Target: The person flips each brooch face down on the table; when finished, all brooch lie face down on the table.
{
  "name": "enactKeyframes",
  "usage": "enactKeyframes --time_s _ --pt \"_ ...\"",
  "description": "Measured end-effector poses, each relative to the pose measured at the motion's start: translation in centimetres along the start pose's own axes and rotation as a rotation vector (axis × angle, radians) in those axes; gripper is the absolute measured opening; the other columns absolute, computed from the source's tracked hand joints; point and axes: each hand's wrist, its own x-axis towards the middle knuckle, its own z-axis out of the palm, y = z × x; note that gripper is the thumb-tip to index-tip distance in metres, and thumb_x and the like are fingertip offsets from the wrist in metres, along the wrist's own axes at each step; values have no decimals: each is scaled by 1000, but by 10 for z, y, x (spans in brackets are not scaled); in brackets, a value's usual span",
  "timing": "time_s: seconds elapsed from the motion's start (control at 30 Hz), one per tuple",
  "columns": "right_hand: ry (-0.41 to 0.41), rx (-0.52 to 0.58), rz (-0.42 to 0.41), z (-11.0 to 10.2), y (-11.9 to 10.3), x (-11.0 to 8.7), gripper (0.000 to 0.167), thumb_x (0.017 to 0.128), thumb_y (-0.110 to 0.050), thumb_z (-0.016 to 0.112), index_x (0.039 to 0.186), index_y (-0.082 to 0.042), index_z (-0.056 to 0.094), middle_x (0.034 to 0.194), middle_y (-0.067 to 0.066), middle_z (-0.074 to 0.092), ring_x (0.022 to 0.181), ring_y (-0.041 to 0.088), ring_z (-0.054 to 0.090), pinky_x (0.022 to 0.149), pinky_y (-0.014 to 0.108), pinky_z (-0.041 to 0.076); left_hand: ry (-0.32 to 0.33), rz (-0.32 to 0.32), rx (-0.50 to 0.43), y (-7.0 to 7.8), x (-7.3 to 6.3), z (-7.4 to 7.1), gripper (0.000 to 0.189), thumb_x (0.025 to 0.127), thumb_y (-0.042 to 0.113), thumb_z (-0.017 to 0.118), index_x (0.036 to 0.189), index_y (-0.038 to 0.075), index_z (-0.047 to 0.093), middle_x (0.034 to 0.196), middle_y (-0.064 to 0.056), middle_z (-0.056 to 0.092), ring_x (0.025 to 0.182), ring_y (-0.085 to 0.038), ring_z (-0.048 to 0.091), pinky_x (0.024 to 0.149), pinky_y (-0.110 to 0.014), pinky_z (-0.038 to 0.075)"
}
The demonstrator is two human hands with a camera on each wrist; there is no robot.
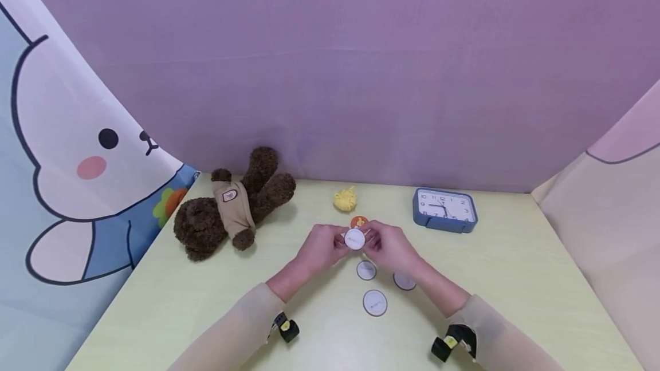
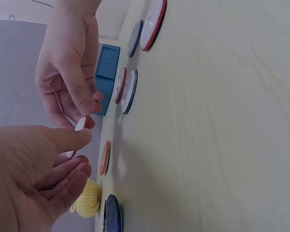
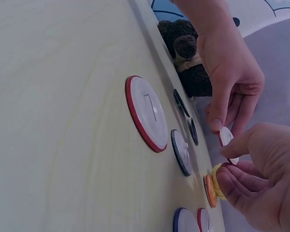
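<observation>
I pick the blue clock (image 1: pixel 445 209) as my landmark. Far to the left of the clock a brown teddy bear (image 1: pixel 232 205) lies on its back on the pale yellow surface (image 1: pixel 541 279).

Nearer the clock, still on its left, my left hand (image 1: pixel 319 248) pinches one edge of a small round white badge (image 1: pixel 354 239). Its thumb and fingers (image 2: pixel 72 140) are curled in on the rim. My right hand (image 1: pixel 391 245) pinches the other edge, fingers bent the same way. The badge is up off the surface, between both hands, to the left of the clock and a bit nearer to me.

A yellow pom-pom (image 1: pixel 345 199) sits left of the clock, further back. An orange badge (image 1: pixel 359 221) lies just behind the held one. Three more flat badges (image 1: pixel 374 303) lie in front of the clock, closer to me.

I think a soft grip on the rim only is best, so no finger hides the face and it does not slip.

The badge is round, so it has no long side. Its white face tilts up toward me, and from the wrists I see it edge-on.
</observation>
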Motion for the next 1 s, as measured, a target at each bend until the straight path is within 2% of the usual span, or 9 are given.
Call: enactKeyframes --time_s 0.17,0.23,0.4,0.5,0.6,0.7,0.83,0.9,1.0 --pt "-14 -57 -12 4 3 1 31 87 -2 82 116 -1 72 94 7 74 82 13 67 74 21 59 -32 19 76 -3 5 8 12 88 13 87 98 8 82 83 -5 81 73 -13 74 68 -19 57" --pt "-15 -75 1 5 3 1 31 86 -2 83 116 -1 73 95 7 74 83 14 68 75 23 59 -49 13 120 -3 8 11 9 89 15 87 90 9 81 74 -3 77 66 -9 68 66 -19 52" --pt "-16 -137 27 8 5 1 27 86 -3 85 112 -3 75 92 6 71 82 14 65 72 24 57 -103 -30 243 0 13 16 19 87 22 88 77 13 76 55 6 55 56 -6 43 67 -26 38" --pt "-18 -167 19 10 6 1 26 86 -4 85 111 -3 77 90 6 70 78 12 62 68 21 53 -128 -47 285 1 14 15 19 87 25 89 77 14 77 53 11 48 57 -6 42 70 -29 38" --pt "-30 -180 11 10 8 2 27 86 -4 85 112 -2 79 90 5 70 76 11 59 65 20 50 -163 -67 269 2 16 11 20 86 24 89 76 14 76 54 12 45 58 -7 42 67 -27 37" --pt "-41 -182 31 7 9 4 28 86 -5 85 113 -1 79 90 6 69 76 12 59 66 22 51 -212 -104 215 1 21 6 23 85 19 88 73 8 72 55 9 44 56 -8 39 60 -24 34" --pt "-17 -169 88 -3 11 12 29 87 -4 82 116 -1 78 97 8 72 83 15 65 74 28 59 -185 -143 168 -1 33 3 22 84 18 89 93 1 79 69 1 66 63 -9 55 63 -23 49" --pt "2 -163 105 -9 13 17 30 89 -4 80 119 -2 77 104 10 74 88 17 69 78 32 62 -140 -150 157 -2 40 3 30 87 18 89 108 0 80 88 -6 77 77 -15 69 73 -28 59" --pt "13 -165 102 -14 17 26 34 90 -5 80 124 -1 74 113 14 76 93 21 73 83 37 64 -95 -186 117 0 49 3 39 89 16 88 122 -1 76 112 -15 80 100 -26 76 87 -38 65"
